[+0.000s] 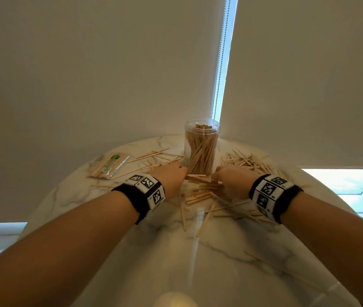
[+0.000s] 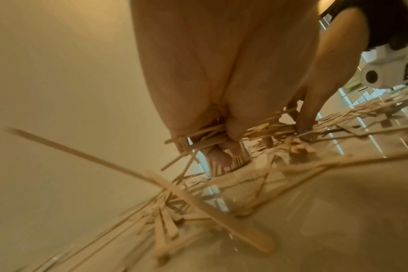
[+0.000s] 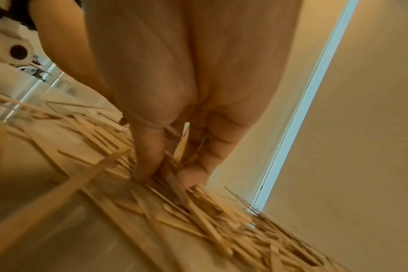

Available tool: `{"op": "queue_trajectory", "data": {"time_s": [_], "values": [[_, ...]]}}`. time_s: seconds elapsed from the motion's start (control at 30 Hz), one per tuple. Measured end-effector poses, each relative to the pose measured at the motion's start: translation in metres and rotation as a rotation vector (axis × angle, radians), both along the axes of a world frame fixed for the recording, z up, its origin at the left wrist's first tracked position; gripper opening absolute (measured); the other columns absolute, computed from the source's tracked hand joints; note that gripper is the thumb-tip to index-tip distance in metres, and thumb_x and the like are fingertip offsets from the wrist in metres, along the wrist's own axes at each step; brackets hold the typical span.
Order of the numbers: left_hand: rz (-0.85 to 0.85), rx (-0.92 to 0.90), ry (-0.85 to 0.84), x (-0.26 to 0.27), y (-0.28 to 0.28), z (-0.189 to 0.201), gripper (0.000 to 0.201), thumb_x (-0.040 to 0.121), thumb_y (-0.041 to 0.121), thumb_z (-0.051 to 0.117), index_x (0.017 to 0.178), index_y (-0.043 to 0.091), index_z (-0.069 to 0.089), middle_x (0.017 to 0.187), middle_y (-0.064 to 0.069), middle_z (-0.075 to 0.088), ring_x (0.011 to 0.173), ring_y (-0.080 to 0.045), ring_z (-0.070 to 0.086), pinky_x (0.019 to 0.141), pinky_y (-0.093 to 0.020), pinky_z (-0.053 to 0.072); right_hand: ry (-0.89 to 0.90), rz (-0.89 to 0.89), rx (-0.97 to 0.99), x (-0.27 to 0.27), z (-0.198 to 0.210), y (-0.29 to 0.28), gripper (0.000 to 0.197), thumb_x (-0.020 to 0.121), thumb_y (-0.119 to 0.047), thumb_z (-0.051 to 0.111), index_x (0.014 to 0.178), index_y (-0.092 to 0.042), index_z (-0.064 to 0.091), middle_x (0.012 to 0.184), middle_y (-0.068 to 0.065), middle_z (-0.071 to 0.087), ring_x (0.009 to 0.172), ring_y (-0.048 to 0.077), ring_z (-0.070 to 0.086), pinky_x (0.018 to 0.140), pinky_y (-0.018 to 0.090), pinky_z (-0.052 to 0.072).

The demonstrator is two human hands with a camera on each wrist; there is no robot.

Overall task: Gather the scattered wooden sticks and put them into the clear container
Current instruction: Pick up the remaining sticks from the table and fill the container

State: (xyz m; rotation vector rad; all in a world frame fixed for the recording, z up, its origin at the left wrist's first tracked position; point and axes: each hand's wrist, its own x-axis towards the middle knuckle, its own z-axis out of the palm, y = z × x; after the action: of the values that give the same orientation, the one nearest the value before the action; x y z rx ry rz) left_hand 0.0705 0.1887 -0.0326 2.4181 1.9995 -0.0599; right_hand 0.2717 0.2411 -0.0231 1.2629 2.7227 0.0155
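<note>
Low in the head view, the round white marble-patterned table [image 1: 114, 251] shows bare surface toward its near edge. Mid-frame, the left hand [image 1: 171, 177] curls its fingers round a bundle of thin pale wooden sticks [image 2: 203, 139]; the right hand [image 1: 231, 180] pinches more from the scatter [image 3: 175, 176]. Beyond, at centre, the tall clear plastic container [image 1: 201, 147] stands upright, stick-filled, near the far edge.

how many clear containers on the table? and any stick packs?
1 clear container, upright at the table's far edge between both hands, already holding sticks. 1 sealed stick pack lies flat to its left. None appear hidden.
</note>
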Motion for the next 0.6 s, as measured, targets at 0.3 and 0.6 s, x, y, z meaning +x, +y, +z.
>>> {"op": "queue_trajectory", "data": {"time_s": [0.3, 0.6], "values": [[-0.026, 0.242, -0.287, -0.022, -0.017, 0.013, 0.017, 0.107, 0.026, 0.038, 0.11, 0.016, 0.051, 0.106, -0.002, 0.046, 0.097, -0.021, 0.042, 0.089, -0.042, 0.043, 0.265, -0.066, 0.002, 0.011, 0.026, -0.01, 0.003, 0.093, -0.029, 0.069, 0.093, -0.03, 0.066, 0.079, -0.012, 0.062, 0.077, 0.01, 0.059, 0.062, 0.019, 0.036], [0.231, 0.139, -0.568, -0.039, -0.028, 0.013, 0.013, 0.102, 0.009, 0.037, 0.097, 0.021, 0.04, 0.091, -0.008, 0.052, 0.07, -0.021, 0.051, 0.06, -0.034, 0.042, 0.352, -0.063, 0.079, 0.02, 0.036, -0.019, 0.006, 0.095, -0.026, 0.065, 0.09, -0.03, 0.064, 0.073, -0.01, 0.059, 0.07, 0.009, 0.054, 0.06, 0.023, 0.035]]}}
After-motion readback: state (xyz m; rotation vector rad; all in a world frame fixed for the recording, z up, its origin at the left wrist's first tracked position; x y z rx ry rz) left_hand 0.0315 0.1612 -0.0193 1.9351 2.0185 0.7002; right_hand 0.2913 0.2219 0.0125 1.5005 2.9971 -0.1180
